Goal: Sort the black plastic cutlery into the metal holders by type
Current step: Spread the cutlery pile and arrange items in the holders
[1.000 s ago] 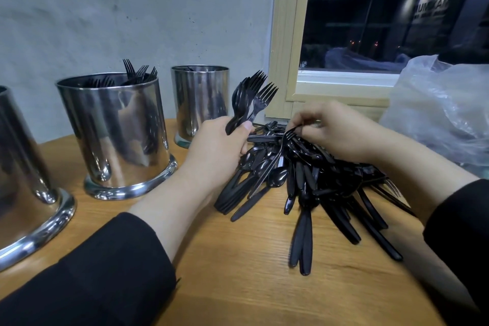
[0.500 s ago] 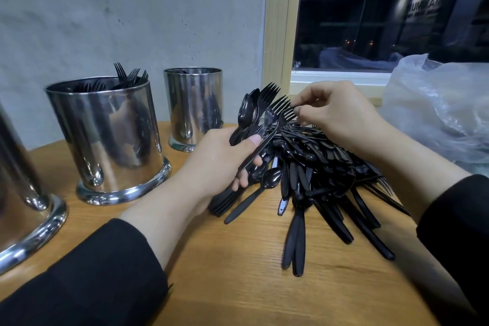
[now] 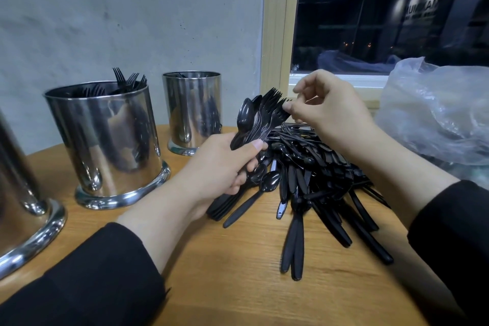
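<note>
Black plastic cutlery still lies mostly unsorted: a large loose pile (image 3: pixel 325 182) of knives, spoons and forks covers the right half of the wooden worktop (image 3: pixel 238 286), so by my judgement the greater part of the work is left.

Some sorting is done. The middle metal holder (image 3: pixel 105 140), left of the pile, has fork tines showing above its rim. The far holder (image 3: pixel 191 108) holds something dark inside, but its type cannot be told. Of the near-left holder (image 3: pixel 23 206) only a wall and foot are in view; its contents are hidden.

The left hand (image 3: pixel 219 169) has its grip clenched round a bunch (image 3: pixel 260 119) of forks with at least one spoon among them, heads up, held just above the pile's left edge. The right hand (image 3: pixel 328 111) pinches at the tines of a fork in that bunch with thumb and forefinger.

A crumpled clear plastic bag (image 3: pixel 436 114) sits at the far right by the window.

The handful looks mixed, so it probably needs separating before it goes into any holder.
</note>
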Available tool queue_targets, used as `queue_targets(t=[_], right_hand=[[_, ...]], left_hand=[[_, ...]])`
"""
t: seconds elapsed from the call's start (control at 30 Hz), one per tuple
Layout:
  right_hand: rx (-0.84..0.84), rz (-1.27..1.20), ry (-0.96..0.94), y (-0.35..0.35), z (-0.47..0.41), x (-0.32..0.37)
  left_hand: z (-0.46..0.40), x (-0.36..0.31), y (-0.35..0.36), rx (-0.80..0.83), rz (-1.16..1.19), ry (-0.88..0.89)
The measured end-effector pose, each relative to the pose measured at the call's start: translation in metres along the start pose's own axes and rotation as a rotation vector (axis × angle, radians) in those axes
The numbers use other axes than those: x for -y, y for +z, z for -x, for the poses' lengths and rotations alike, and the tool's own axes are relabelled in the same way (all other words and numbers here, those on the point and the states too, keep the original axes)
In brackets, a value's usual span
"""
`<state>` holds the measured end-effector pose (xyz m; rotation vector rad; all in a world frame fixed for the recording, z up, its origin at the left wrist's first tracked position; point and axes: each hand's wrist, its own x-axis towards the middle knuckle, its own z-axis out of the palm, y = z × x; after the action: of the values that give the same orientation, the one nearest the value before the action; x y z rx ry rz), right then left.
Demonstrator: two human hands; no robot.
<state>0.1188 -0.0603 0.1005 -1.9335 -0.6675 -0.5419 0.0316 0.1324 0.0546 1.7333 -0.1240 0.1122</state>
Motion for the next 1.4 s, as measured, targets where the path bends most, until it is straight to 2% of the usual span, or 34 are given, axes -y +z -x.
queue_targets(t=[0.07, 0.2, 0.27, 0.37, 0.47, 0.57, 0.67, 0.8, 0.93, 1.07, 1.23, 1.4], right_hand=[[0.04, -0.049, 0.043, -0.001, 0.001, 0.0], [0.269, -0.151, 0.082, -0.001, 0.008, 0.005], [0.323, -0.197, 0.073, 0.001, 0.011, 0.009], [0.32, -0.208, 0.057, 0.001, 0.013, 0.016], [0.263, -0.092, 0.041, 0.0, 0.013, 0.021], [0.185, 0.071, -0.01, 0.002, 0.013, 0.024], [0.077, 0.181, -0.068, 0.003, 0.01, 0.029], [-0.132, 0.065, -0.137, 0.002, 0.006, 0.043], [-0.229, -0.014, -0.205, 0.019, -0.005, 0.074], [-0.196, -0.026, -0.31, 0.053, -0.033, 0.12], [-0.042, 0.055, -0.438, 0.119, -0.086, 0.163], [0.247, 0.34, -0.452, 0.178, -0.112, 0.164]], left_hand=[[-0.001, 0.0, -0.001, 0.016, 0.05, -0.006], [0.0, 0.0, -0.002, 0.13, 0.158, -0.037], [0.001, -0.001, -0.001, 0.194, 0.214, -0.061], [0.002, -0.003, -0.001, 0.238, 0.259, -0.084], [0.003, -0.004, 0.001, 0.223, 0.262, -0.085], [0.004, -0.005, 0.005, 0.156, 0.231, -0.05], [0.002, -0.008, 0.007, -0.038, 0.177, 0.036], [-0.001, -0.014, -0.004, -0.434, 0.048, 0.142], [0.018, -0.025, -0.037, -0.681, 0.046, 0.292], [0.032, -0.021, -0.078, -0.721, 0.211, 0.27], [0.044, -0.019, -0.1, -0.688, 0.343, 0.219], [0.046, -0.023, -0.104, -0.576, 0.425, 0.232]])
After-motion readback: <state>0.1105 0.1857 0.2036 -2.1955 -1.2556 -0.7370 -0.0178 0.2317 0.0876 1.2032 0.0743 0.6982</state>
